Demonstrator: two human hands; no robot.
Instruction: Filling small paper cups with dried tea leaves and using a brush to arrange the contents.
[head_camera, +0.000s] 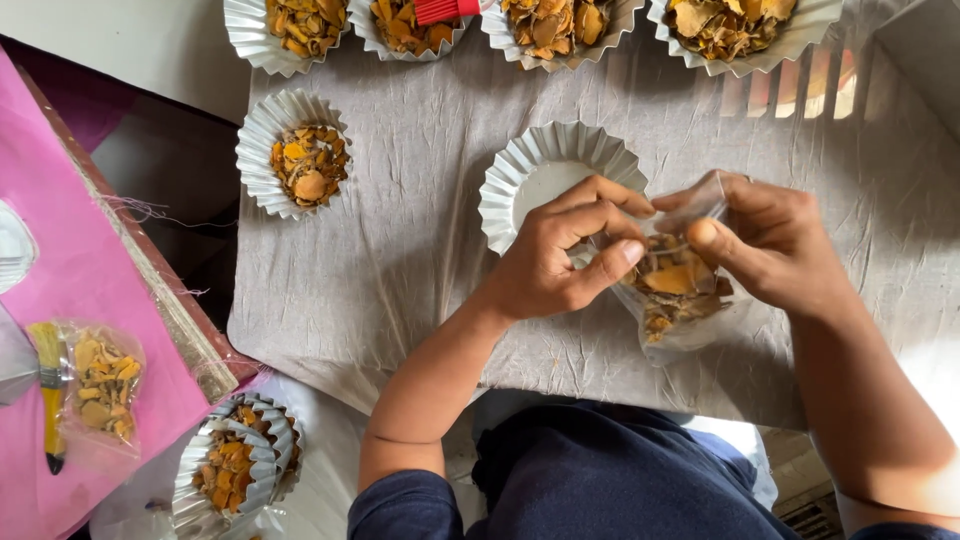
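Observation:
My left hand (560, 262) and my right hand (775, 240) both pinch the top of a small clear plastic bag (678, 300) filled with dried orange-brown chips. The bag hangs just below my fingers over the grey cloth (400, 240). Directly behind my left hand stands an empty fluted foil cup (535, 170), partly hidden by my fingers.
Several foil cups of the same chips line the far edge, one (302, 28) at top left, and another (298, 160) stands alone at left. A pink sheet (60, 260) at left carries a filled bag (105, 385) and a yellow brush (50, 385). Stacked cups (235, 470) sit nearby.

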